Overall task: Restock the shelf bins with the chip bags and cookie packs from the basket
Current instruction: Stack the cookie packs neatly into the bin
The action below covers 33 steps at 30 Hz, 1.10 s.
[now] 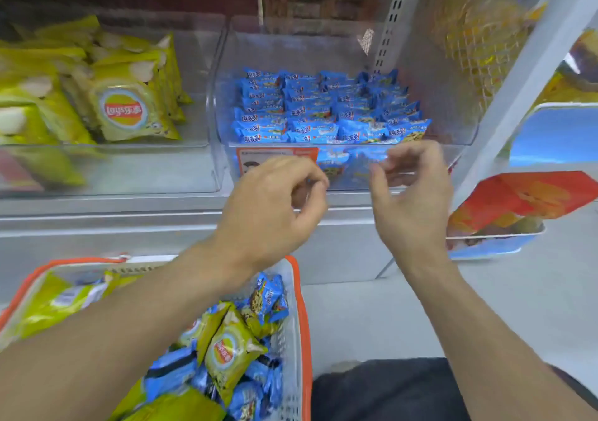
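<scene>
Head view: both hands up in front of the clear cookie bin (453, 129), which sits toward the right end of the shelf (129, 213).
Left hand (275, 207): fingers curled in loosely, nothing visible in the grip.
Right hand (407, 191): fingers bent, thumb and forefinger close together; looks empty, though blur leaves a small wrapper there hard to rule out.
Cookie packs in the bin (326, 110): blue, laid in neat rows, filling the floor of the bin up to its front wall.
Chip bags on the shelf (123, 110): yellow-green, standing packed in the clear chip bin (200, 168) toward the shelf's left end.
Basket (299, 323): orange-rimmed, on the floor below the shelf's front edge, holding loose chip bags (231, 352) and blue cookie packs (268, 297) mixed together.
Handling, chips: likely light, air-puffed, slick film, crushable; best pinched at the top seam, not squeezed.
Handling, cookies: likely small, light, brittle inside; take them across the flat sides, several at once.
Progress: plenty left in the basket, so I judge the job partway.
Hard to see: the basket's left and bottom parts are cut off; a price label (271, 158) on the bin front is partly hidden behind the left hand; an orange pack (517, 200) lies in a tray off to the right.
</scene>
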Available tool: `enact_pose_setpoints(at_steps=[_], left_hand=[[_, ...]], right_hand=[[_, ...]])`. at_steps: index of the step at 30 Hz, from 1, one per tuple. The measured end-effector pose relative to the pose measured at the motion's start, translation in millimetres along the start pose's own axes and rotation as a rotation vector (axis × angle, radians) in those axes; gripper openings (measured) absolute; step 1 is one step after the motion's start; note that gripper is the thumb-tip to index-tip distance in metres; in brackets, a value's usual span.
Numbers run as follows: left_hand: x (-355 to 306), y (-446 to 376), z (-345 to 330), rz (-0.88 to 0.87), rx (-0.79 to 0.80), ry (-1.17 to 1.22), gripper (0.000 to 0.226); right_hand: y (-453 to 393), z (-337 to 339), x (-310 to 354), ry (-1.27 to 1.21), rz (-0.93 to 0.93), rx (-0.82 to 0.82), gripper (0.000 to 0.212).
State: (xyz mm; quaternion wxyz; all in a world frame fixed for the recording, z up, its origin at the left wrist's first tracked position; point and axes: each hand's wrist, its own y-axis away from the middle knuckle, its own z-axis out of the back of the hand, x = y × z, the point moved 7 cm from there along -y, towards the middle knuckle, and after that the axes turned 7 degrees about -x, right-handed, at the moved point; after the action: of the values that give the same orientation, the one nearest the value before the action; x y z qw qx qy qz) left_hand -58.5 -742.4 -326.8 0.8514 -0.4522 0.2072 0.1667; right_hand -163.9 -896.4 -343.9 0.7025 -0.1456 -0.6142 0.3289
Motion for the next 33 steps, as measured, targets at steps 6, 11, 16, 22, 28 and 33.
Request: enact_pose_setpoints(at_steps=[6,11,16,22,28,33], left_hand=[[87.7,130.6,12.7,0.433,0.304,-0.194,0.01],[138.6,253.8,-10.2,0.744,0.721,-0.31,0.022],[140.1,312.8,-50.4,0.802,0.855,-0.143,0.056],[137.2,338.0,-68.5,0.83,0.962,-0.19,0.065],[141.7,340.3,-70.0,0.899,0.918,-0.155,0.055],[143.7,322.2,-61.3,0.981,0.853,-0.066,0.048]], right_hand=[[129.0,-110.5,-1.0,0.111,0.052,0.803,0.02],[202.9,-140.1,-49.8,0.294,-0.018,1.116,0.023],[234.6,-147.6,-80.9,0.622,0.135,1.297,0.06],[255.7,-156.1,-85.6,0.952,0.396,1.452,0.071],[254.5,-157.6,-80.9,0.91,0.241,1.351,0.046],[241.0,-158.0,-81.0,0.842,0.162,1.289,0.039]])
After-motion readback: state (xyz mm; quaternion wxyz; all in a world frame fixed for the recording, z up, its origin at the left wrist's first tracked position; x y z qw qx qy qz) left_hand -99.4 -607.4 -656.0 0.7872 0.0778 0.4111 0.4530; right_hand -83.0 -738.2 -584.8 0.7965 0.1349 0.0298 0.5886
